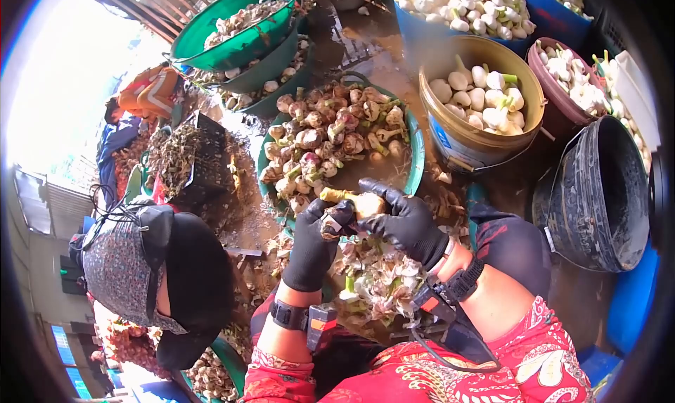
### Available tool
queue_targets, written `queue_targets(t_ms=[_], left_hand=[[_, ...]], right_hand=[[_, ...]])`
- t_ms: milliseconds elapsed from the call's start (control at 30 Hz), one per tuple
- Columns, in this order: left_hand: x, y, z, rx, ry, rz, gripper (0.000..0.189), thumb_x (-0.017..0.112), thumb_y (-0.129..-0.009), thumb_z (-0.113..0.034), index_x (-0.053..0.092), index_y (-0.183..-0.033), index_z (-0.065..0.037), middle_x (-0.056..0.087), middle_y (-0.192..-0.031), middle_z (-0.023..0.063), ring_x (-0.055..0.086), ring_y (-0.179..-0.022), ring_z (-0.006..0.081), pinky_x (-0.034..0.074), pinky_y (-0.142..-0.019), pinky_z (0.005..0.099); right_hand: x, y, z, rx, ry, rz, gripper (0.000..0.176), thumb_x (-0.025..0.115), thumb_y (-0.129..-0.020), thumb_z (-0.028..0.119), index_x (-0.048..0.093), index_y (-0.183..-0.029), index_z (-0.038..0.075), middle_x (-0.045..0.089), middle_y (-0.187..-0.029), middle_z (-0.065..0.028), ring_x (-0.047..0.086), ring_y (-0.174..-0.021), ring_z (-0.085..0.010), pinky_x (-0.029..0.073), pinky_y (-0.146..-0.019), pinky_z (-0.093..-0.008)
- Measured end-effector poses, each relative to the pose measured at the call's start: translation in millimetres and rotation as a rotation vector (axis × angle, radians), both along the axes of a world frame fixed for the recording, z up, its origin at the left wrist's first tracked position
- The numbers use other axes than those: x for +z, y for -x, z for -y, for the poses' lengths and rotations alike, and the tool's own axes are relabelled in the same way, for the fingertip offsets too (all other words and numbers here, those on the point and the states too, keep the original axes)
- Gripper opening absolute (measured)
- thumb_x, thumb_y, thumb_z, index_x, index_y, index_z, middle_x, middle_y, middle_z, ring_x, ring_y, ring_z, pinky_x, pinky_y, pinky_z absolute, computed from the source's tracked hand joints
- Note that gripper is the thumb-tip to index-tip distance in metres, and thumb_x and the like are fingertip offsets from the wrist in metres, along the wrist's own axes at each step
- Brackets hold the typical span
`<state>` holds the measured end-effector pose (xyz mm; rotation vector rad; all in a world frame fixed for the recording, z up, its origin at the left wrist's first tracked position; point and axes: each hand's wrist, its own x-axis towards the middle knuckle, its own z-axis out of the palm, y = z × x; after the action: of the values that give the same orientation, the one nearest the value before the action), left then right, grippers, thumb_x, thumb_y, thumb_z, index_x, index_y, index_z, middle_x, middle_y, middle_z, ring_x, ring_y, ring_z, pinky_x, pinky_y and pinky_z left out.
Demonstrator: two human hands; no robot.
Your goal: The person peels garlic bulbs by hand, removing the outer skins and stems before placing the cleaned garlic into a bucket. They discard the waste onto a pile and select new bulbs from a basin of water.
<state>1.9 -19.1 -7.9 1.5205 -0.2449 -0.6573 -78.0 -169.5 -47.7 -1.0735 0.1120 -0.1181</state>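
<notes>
Garlic part cleaned, with a heaped tub of rough bulbs left

The held bulb (368,206) was between the two gloved hands, in the middle of the view. The left hand (313,241) had its fingers closed at the stem side, with a small dark lump (330,225) also against them; whether that was a second bulb could not be told. The right hand (408,226) gripped the bulb's pale side narrowly, thumb and forefinger on it. This bulb looked partly cleaned, pale on its round side, its stem brown

Plenty seemed left: at twelve o'clock from the hands, the green tub (417,146) held many bulbs in brown and purplish skins, though bare tub showed at its near right

Much seemed done too. Between one and two o'clock, the yellow bucket (485,152) held white, clean-looking bulbs, well short of its rim. More white bulbs filled the blue tub (408,27) at one o'clock and the pink tub (552,93) at two. Loose skins (383,276) lay piled at six o'clock. The black bucket (576,206) leaned at three, its bottom hard to see. What share was finished could not be judged exactly
</notes>
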Motion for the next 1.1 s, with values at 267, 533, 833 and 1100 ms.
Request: queue_targets(t_ms=[267,533,833,1100], left_hand=[[4,-2,8,-0.082,-0.069,0.123,0.008,0.057,-0.087,-0.004,0.061,-0.092,0.000,0.062,-0.078,0.0031,0.059,-0.069,0.0100,0.047,-0.061,0.0248],[-10,-3,11,-0.255,-0.281,1.128,0.016,0.060,-0.080,-0.001,0.061,-0.096,0.000,0.063,-0.082,0.0038,0.059,-0.074,0.0112,0.048,-0.067,0.0278],[1,8,0,-0.135,0.116,0.022,0.028,0.063,-0.084,-0.007,0.060,-0.110,0.003,0.065,-0.092,0.0063,0.061,-0.079,0.0112,0.049,-0.070,0.0245],[0,2,1,-0.103,0.042,0.250,0.021,0.063,-0.087,-0.010,0.062,-0.104,0.002,0.066,-0.100,0.0085,0.060,-0.084,0.0105,0.048,-0.074,0.0239]], right_hand=[[-23,-7,7,-0.196,0.394,0.303,0.034,0.056,-0.092,0.017,0.053,-0.119,-0.002,0.063,-0.096,-0.0067,0.059,-0.083,-0.0115,0.050,-0.078,-0.0259],[13,10,21,0.490,-0.521,-0.294,0.026,0.052,-0.088,0.026,0.059,-0.088,0.001,0.058,-0.070,-0.0071,0.056,-0.055,-0.0175,0.046,-0.048,-0.0284],[-1,3,26,0.330,-0.482,-0.272,0.027,0.050,-0.092,0.027,0.060,-0.096,0.002,0.060,-0.076,-0.0039,0.057,-0.065,-0.0143,0.049,-0.062,-0.0280],[11,-1,7,-0.312,1.007,0.101,0.024,0.059,-0.080,0.016,0.061,-0.096,-0.001,0.062,-0.081,-0.0143,0.060,-0.076,-0.0316,0.047,-0.071,-0.0380]])
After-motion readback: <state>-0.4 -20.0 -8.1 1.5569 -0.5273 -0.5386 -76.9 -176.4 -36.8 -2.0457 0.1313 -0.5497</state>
